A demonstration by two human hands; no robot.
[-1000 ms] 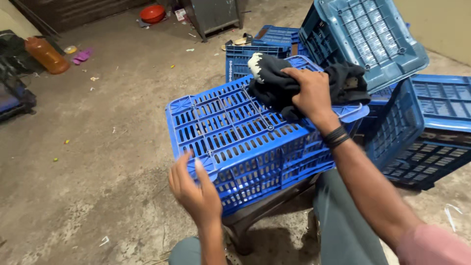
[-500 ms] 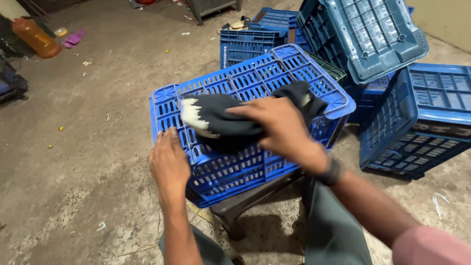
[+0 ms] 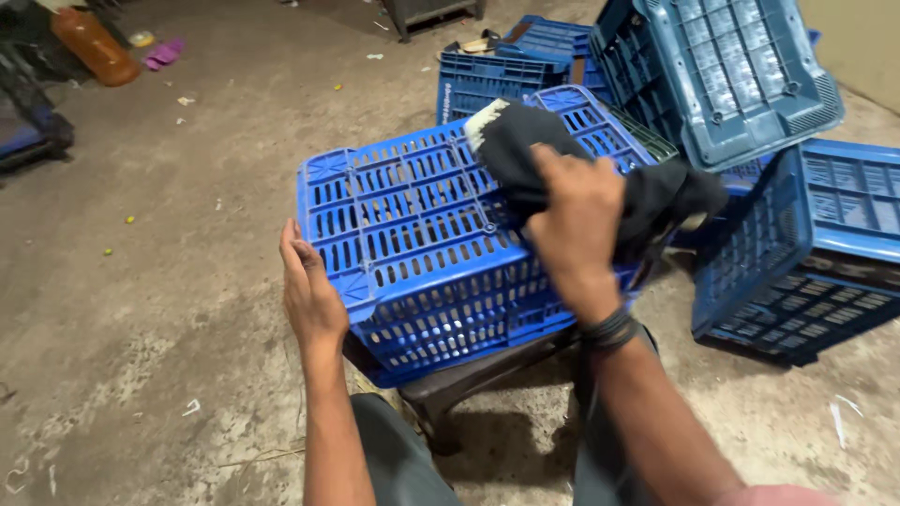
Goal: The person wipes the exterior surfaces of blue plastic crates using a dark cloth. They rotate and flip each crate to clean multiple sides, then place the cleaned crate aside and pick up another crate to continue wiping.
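Steadying the upturned blue crate on a dark stool with our left hand flat against its near corner, we press a dark cloth, clenched in our right hand, onto its slatted base.

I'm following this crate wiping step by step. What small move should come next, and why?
Probably drag the dark cloth under the right hand leftward across the blue crate: it covers only the right part, and the left hand braces the near-left corner.
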